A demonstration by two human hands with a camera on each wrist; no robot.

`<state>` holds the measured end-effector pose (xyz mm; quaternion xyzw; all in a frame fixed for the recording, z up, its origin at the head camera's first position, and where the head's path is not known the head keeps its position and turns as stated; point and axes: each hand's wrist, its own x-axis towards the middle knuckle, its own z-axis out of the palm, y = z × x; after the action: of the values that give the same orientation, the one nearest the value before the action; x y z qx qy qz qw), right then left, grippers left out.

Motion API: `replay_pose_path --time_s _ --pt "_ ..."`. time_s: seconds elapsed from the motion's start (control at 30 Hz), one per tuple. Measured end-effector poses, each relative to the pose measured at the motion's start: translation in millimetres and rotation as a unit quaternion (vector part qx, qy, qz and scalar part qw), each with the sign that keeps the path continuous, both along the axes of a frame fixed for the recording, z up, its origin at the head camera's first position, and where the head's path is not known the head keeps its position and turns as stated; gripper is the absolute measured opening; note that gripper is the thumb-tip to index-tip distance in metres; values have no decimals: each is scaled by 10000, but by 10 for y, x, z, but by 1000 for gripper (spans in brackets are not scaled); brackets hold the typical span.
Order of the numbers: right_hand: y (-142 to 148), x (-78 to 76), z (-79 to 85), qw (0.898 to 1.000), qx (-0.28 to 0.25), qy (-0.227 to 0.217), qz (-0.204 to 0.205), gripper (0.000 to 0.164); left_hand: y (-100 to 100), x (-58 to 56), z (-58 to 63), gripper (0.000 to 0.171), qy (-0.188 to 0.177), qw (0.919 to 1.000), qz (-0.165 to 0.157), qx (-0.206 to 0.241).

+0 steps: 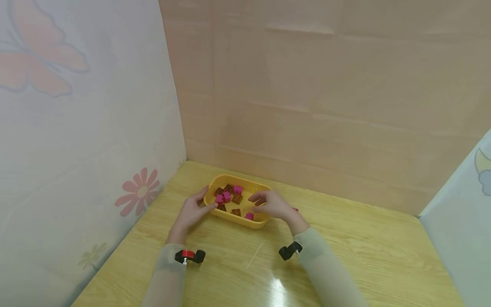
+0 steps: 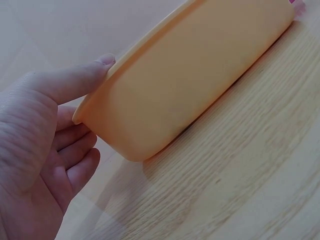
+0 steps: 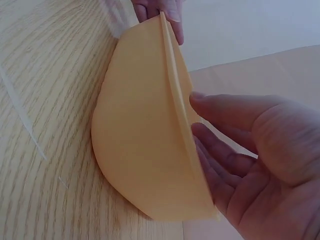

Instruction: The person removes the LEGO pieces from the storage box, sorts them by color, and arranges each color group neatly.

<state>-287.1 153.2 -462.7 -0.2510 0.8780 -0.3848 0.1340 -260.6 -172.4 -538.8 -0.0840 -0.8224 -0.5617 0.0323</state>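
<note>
A yellow plastic basin (image 1: pixel 235 219) stands on the table, holding several pink toy bricks (image 1: pixel 226 196) and brown toy bricks (image 1: pixel 237 198). My left hand (image 1: pixel 193 210) grips its left end; in the left wrist view, the thumb lies at the rim and the other fingers (image 2: pixel 82 167) curl beneath it. Over the basin's right end is my right hand (image 1: pixel 271 204), with loosely bent fingers reaching inside past the rim. The right wrist view shows no brick between those fingers (image 3: pixel 225 110), though the basin wall (image 3: pixel 140 110) hides part of the fingertips.
A small pink piece (image 1: pixel 295 209) lies on the wooden table (image 1: pixel 245 273), partly behind my right wrist. A tan backdrop (image 1: pixel 307 106) rises behind the basin. White panels with printed flowers (image 1: pixel 141 192) and a butterfly border the left side; another panel (image 1: pixel 475 192) borders the right.
</note>
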Motion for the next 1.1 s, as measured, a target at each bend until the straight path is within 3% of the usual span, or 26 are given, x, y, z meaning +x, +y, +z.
replay_pose_path --time_s 0.5,0.8,1.1 --pt "-183 -92 -102 9952 970 36 98 25 7 -5 -9 88 -17 10000 0 3" --pt "-193 -111 -116 9931 1141 240 141 18 7 6 -9 87 15 10000 11 -27" --pt "-209 -88 -98 9928 1172 171 178 27 19 6 -22 86 -18 10000 7 3"
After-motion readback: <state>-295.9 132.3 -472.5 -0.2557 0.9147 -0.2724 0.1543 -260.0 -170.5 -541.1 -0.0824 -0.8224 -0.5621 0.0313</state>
